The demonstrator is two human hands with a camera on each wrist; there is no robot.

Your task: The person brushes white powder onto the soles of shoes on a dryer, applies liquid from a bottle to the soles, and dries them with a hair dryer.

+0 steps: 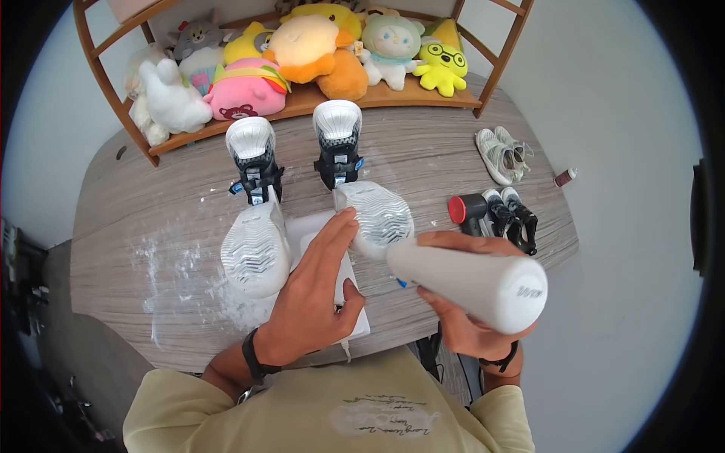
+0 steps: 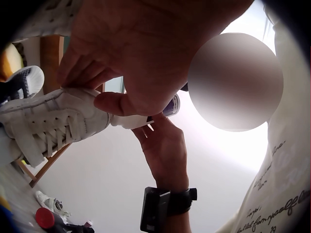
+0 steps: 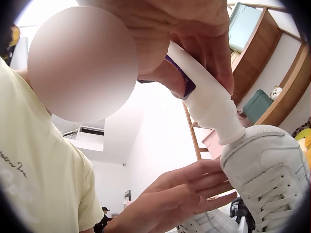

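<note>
Right hand (image 1: 472,338) grips white bottle (image 1: 449,277), base lettering (image 1: 529,291) blurred; left hand (image 1: 308,302) straight-fingered, apparently touching white shoe (image 1: 384,220).

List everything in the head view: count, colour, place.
Table: one, greyish, centre
Shelf: one, brown, rear
Plush toys: at least nine, mixed, shelf
Smears: several, white, table left
White shoes: two, white, table front
Dark shoes: two, black-white, behind them
Base: one, white, front
Sneakers: four, two pale, two dark, right
Tool: one, black-red, beside sneakers
Container: one, reddish, right edge
Bottle: one, white, right foreground
Shirt: one, yellowish, bottom
Left hand: one, beside white shoes
Right hand: one, gripping bottle
</note>
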